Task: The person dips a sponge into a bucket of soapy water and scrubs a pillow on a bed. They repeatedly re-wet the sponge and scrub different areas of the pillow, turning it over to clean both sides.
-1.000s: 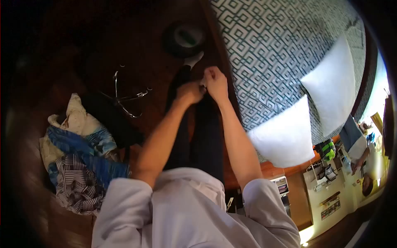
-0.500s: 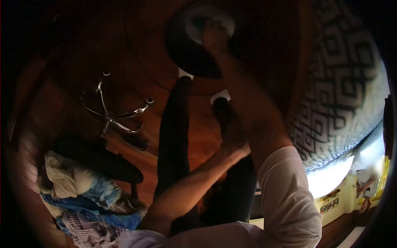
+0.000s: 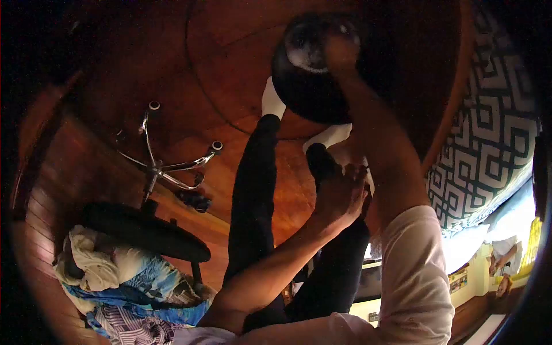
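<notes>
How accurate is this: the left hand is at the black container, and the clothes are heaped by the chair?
One slip: the head view shows the right hand at the black container; the left hand is back by a leg. The clothes are indeed heaped by the chair.

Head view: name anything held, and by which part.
Cannot be told: the right hand is blurred in shadow at the round container; the curled left hand shows no clear hold.

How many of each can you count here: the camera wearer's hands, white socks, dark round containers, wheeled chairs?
Hands: 2 (left hand, right hand)
White socks: 2 (left sock, right sock)
Dark round container: 1
Wheeled chair: 1
Total: 6
</notes>
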### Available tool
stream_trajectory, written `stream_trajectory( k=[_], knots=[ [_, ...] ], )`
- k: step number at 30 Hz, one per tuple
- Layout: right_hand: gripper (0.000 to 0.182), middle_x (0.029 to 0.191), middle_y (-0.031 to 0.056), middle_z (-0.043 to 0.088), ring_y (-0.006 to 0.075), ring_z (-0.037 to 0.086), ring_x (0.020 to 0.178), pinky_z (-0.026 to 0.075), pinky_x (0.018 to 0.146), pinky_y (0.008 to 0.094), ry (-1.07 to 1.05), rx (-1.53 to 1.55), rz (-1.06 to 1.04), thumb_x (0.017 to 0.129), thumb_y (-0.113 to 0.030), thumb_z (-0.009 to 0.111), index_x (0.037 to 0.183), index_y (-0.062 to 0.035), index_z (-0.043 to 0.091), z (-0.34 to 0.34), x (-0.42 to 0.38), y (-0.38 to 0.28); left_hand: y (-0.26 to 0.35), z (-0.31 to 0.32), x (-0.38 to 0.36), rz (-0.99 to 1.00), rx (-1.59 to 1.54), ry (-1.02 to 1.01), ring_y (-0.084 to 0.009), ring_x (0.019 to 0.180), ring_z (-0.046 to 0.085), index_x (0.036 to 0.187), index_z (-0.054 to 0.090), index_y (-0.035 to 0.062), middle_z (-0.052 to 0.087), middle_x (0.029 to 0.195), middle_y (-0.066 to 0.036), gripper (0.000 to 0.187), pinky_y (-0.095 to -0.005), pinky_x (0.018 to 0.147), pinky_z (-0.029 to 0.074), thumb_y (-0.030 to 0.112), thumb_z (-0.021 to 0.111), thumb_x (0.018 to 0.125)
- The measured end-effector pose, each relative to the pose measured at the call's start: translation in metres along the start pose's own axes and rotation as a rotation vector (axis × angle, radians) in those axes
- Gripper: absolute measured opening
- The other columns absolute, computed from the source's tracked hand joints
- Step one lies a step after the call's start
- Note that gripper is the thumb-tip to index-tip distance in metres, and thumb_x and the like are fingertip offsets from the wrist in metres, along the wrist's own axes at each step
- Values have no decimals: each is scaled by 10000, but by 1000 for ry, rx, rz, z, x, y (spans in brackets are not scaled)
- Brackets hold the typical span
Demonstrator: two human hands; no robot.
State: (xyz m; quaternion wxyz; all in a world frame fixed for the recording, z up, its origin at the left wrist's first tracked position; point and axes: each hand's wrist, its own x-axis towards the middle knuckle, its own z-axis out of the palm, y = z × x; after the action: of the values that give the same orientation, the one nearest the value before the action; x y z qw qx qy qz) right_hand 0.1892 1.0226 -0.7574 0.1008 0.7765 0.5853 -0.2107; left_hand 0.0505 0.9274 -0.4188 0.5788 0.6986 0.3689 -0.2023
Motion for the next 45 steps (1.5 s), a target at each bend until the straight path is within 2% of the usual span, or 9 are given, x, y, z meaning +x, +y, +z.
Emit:
stream_trajectory(
  k=[10, 15, 19, 25, 30, 34, 40, 42, 45],
  knots=[
    [275, 1032, 96, 718, 308, 700, 937, 580, 753, 477, -81, -125, -256, 905, -280, 608, 1089, -101, 708, -15, -23, -3, 2, 13, -2, 62, 39, 138, -326, 942, 657, 1279, 591, 31, 644, 1083, -158, 470, -457, 745, 523, 339, 615, 925],
    [257, 999, 131, 727, 329, 725, 874, 588, 684, 480, -42, -120, -63, 873, -261, 625, 1027, -81, 724, -16, -34, -5, -18, -8, 10, -411, -67, -40, -324, 851, 673, 1118, 600, 45, 665, 893, -148, 416, -454, 713, 517, 398, 640, 902],
    [257, 977, 147, 729, 323, 726, 858, 591, 695, 475, 61, 3, 55, 826, -239, 659, 1014, -76, 725, -22, -46, 0, -50, -35, 22, -526, -397, 661, -376, 1058, 617, 1263, 436, 14, 606, 1106, -255, 541, -472, 901, 489, 349, 680, 916],
    [265, 1001, 153, 731, 310, 718, 936, 586, 749, 484, -97, -13, -139, 821, -259, 688, 1023, -93, 729, -7, -62, 1, -93, -35, 41, -699, -1090, 593, -308, 1324, 477, 1500, 199, 10, 510, 1364, -283, 874, -400, 1076, 389, 363, 734, 905],
    [269, 963, 137, 738, 320, 723, 892, 583, 739, 479, -193, 13, -82, 827, -315, 685, 971, -93, 736, -14, -70, -12, -129, -29, 81, -480, -830, 593, -334, 1139, 640, 1277, 563, -20, 678, 1185, -184, 343, -406, 998, 455, 40, 570, 940],
    [277, 861, 125, 732, 331, 721, 834, 586, 733, 456, -40, 132, 257, 840, -341, 666, 911, -84, 740, 10, -69, -18, -150, -21, 77, -374, -578, 580, -226, 898, 657, 1321, 547, 41, 661, 1163, -99, 368, -367, 780, 537, 111, 613, 966],
    [233, 762, 112, 706, 319, 712, 763, 579, 678, 447, 105, 77, -94, 805, -303, 689, 847, -75, 722, 13, -82, -23, -140, -27, 78, -374, -596, 608, -215, 939, 658, 1330, 530, 35, 644, 1198, -112, 365, -341, 717, 575, 98, 581, 975],
    [199, 833, 140, 713, 328, 716, 803, 576, 694, 471, 277, 143, 256, 795, -261, 695, 859, -74, 714, 1, -81, -32, -125, -35, 75, -378, -581, 686, -389, 1154, 623, 1322, 522, -6, 639, 1237, -234, 389, -430, 1010, 442, 28, 554, 935],
    [193, 940, 164, 715, 346, 716, 851, 581, 730, 485, -121, 90, -73, 810, -246, 690, 898, -77, 720, 0, -84, -11, -135, -26, 75, -403, -693, 599, -362, 1075, 662, 1318, 521, -8, 638, 1231, -213, 385, -427, 907, 545, 28, 572, 938]
  ],
)
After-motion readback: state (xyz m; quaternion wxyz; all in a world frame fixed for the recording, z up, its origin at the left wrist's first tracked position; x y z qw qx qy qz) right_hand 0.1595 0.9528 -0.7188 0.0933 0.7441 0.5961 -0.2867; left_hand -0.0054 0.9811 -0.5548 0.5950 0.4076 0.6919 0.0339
